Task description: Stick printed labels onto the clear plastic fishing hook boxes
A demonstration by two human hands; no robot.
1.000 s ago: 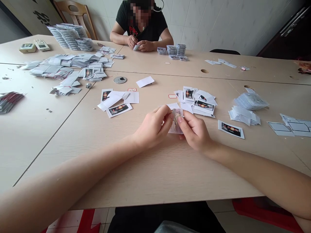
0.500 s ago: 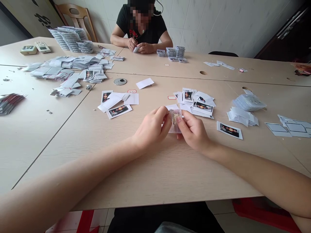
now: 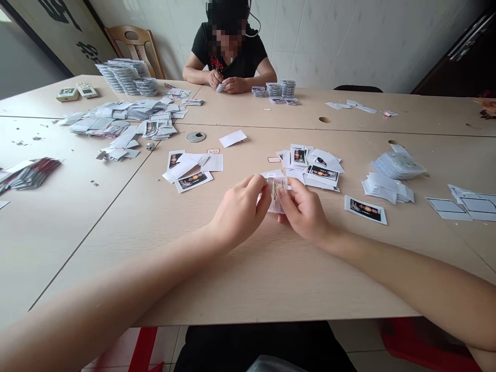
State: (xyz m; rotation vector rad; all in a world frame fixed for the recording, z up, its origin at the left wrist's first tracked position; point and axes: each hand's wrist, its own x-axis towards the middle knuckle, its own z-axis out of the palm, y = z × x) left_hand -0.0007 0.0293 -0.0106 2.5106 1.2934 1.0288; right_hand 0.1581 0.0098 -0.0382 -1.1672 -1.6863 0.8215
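My left hand (image 3: 239, 209) and my right hand (image 3: 305, 211) meet above the middle of the wooden table (image 3: 248, 268). Both pinch a small clear plastic packet (image 3: 276, 194) with a small metal piece inside, over a white card. Fingers of both hands are closed on the packet's edges. Just beyond my right hand lies a loose heap of printed cards (image 3: 315, 166). A few more cards (image 3: 189, 168) lie beyond my left hand.
Across the table a person in a black shirt (image 3: 232, 54) handles a small item beside short stacks of packets (image 3: 279, 89). Large piles of cards (image 3: 124, 116) fill the far left. Clear packets (image 3: 398, 165) and a single card (image 3: 365, 209) lie at the right.
My hands stay closed on the packet, with the fingers shifting slightly on it. The view has tilted and shifted a little, so the table's things sit slightly lower and more to the right.
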